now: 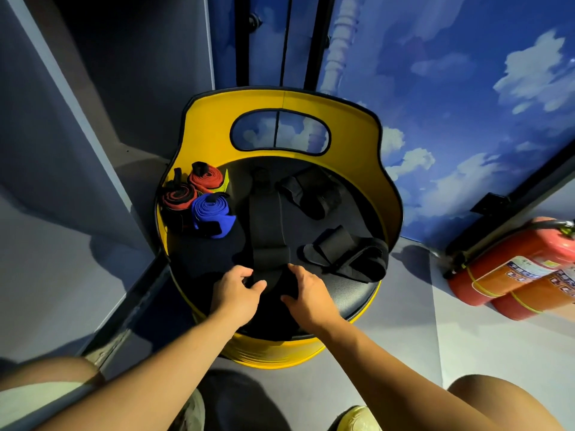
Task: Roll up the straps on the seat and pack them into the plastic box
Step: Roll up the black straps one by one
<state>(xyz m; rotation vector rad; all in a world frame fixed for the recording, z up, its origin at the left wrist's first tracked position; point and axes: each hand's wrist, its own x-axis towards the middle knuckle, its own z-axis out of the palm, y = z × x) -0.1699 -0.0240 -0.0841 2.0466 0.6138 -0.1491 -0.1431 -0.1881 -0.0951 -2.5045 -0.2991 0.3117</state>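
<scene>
The long black fabric strap (270, 231), lying flat down the centre of frame on the round black-cushioned yellow drum seat (348, 293), looks soft, light and floppy w/ a grippy patch, so prob best taken at its near end and kept taut while rolling. Left hand (238, 290) and right hand (306, 293) both pinch that near end, fingers curled closed on it. Three finished rolls, two red-black (193, 188) and one blue (211, 214), sit left of centre; two loose black straps (342, 237) lie right; no plastic box in view.

A wall mural (451, 98) of blue sky and white clouds fills the right side, two red fire extinguishers (516, 275) lie on the pale grey floor (404, 346) beneath the mural, and plain grey-blue panels (93, 119) stand left of the mural beyond a dark door frame (314, 42).
</scene>
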